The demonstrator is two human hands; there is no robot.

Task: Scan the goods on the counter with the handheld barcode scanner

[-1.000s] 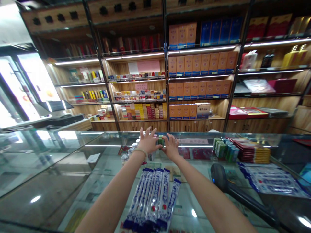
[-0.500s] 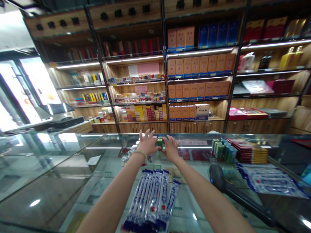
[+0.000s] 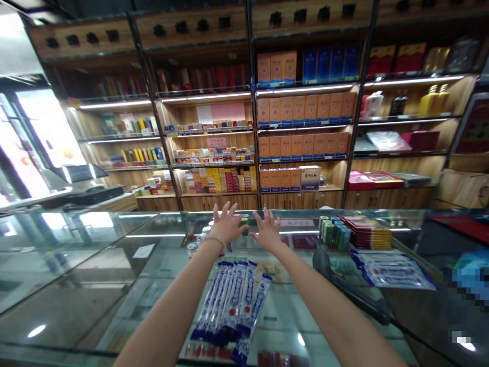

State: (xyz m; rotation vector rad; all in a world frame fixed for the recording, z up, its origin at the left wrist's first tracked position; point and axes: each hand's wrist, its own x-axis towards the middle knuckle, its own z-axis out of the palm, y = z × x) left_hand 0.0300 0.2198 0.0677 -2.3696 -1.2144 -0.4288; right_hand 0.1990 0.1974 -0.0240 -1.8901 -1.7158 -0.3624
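Note:
Both my arms reach forward over the glass counter. My left hand (image 3: 226, 224) has its fingers spread, its thumb beside a small green canister (image 3: 245, 224); whether they touch I cannot tell. Partly hidden behind and below that hand stand several small containers with whitish tops (image 3: 192, 248). To the right of the green canister, with a gap between, my right hand (image 3: 266, 232) is open with fingers apart and nothing in it. Between my forearms lies a fanned bundle of long blue-and-white packets (image 3: 229, 300), the rightmost one slanted away from the others.
A black handheld scanner (image 3: 344, 288) lies right of my right forearm. Beyond it are green and blue canisters (image 3: 333, 232), stacked red-and-gold packs (image 3: 365, 232) and more blue-and-white packets (image 3: 391, 269). Shelves with orange boxes (image 3: 305, 108) stand behind the glass counter (image 3: 145, 285).
My right hand has drawn away from the green canister, opening a gap and spreading its fingers. My left hand stays beside the canister. The whole view has turned slightly right.

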